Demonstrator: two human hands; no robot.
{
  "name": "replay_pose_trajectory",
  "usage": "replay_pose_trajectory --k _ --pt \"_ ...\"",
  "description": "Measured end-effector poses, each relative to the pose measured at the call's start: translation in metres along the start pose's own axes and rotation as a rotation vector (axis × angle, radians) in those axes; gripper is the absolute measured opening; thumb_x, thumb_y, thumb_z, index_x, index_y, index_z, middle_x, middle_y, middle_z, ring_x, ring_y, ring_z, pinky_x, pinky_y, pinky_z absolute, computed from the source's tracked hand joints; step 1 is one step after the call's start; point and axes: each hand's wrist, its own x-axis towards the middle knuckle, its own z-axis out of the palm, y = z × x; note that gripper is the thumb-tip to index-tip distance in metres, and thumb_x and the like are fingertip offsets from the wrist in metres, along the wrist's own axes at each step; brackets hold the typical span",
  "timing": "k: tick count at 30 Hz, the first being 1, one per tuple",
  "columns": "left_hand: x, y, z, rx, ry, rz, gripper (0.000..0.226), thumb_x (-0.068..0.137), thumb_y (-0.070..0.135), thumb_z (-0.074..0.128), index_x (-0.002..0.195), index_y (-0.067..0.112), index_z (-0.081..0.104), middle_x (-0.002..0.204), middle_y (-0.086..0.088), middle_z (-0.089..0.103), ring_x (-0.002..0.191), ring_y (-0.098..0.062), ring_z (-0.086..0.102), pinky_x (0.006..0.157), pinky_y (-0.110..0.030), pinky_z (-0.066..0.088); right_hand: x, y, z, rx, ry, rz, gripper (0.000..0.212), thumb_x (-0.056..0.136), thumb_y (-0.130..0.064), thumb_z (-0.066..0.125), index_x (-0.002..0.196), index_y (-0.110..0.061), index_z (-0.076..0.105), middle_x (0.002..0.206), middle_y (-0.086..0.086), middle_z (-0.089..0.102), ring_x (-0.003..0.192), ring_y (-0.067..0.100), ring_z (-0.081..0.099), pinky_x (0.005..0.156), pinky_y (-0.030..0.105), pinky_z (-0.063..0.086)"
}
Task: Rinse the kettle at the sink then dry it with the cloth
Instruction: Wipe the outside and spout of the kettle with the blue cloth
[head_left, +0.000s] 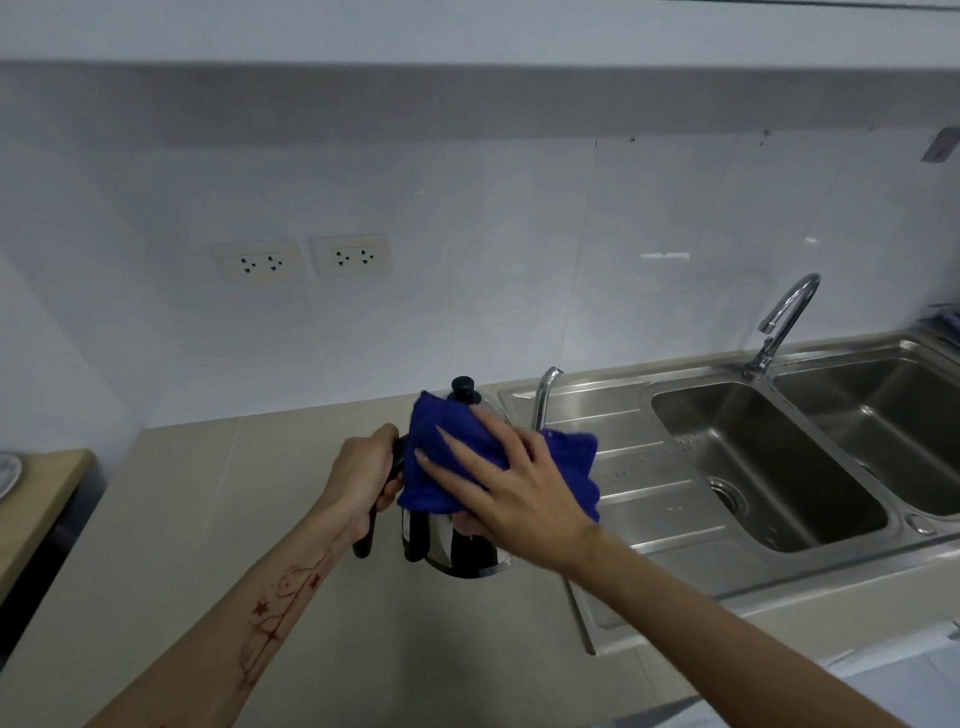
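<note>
A shiny steel kettle with a black knob and black handle is held just above the beige counter, left of the sink. My left hand grips its black handle. My right hand presses a blue cloth flat against the kettle's upper side and lid. The cloth covers most of the kettle's top; only the knob, the spout and the lower body show.
A steel double sink with drainboard lies to the right, a curved tap behind it. Two wall sockets sit on the white tiled wall. A wooden surface with a plate is at far left.
</note>
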Motion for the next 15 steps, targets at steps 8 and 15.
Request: replay_pose_trajectory --k 8,15 --pt "-0.007 -0.001 0.016 0.221 0.102 0.086 0.040 0.096 0.029 0.044 0.068 0.005 0.059 0.042 -0.001 0.056 0.029 -0.008 0.046 0.038 -0.019 0.032 0.089 0.049 -0.074 0.034 -0.503 -0.069 0.039 0.090 -0.027 0.048 0.129 -0.029 0.054 0.109 -0.006 0.064 0.108 0.028 0.054 0.091 0.044 0.036" --pt "-0.008 -0.011 0.017 0.204 0.140 0.098 0.037 0.091 0.023 0.045 0.059 0.006 0.055 0.040 -0.003 0.054 0.033 -0.015 0.045 0.045 -0.023 0.030 0.112 0.059 -0.072 0.861 -0.835 0.424 0.024 0.073 -0.018 0.050 0.088 -0.009 0.065 0.079 0.006 0.066 0.070 0.024 0.059 0.066 0.036 0.046"
